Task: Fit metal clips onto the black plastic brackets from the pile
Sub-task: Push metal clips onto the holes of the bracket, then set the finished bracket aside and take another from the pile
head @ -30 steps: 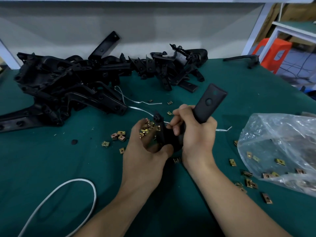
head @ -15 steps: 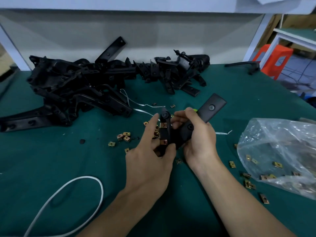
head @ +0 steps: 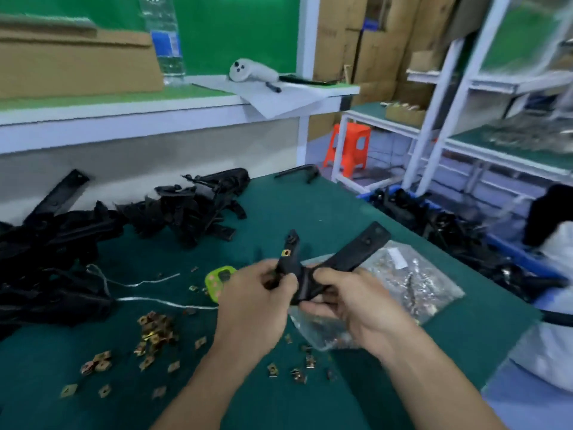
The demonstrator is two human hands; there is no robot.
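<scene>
The black bracket (head: 356, 252) is held at centre, 1 clip (head: 286, 252) on its short upright prong, long arm pointing far-right. Left hand (head: 257, 302) pinches the prong's base, right hand (head: 356, 305) grips the middle; loose clips (head: 152, 333) lie near-left, nearest the left hand.

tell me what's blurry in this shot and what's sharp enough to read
Head view: motion blur smears the whole frame, worst on the shelves at right; head view centre, the bracket and the clip on it are soft but legible; head view, the bag glints.
</scene>
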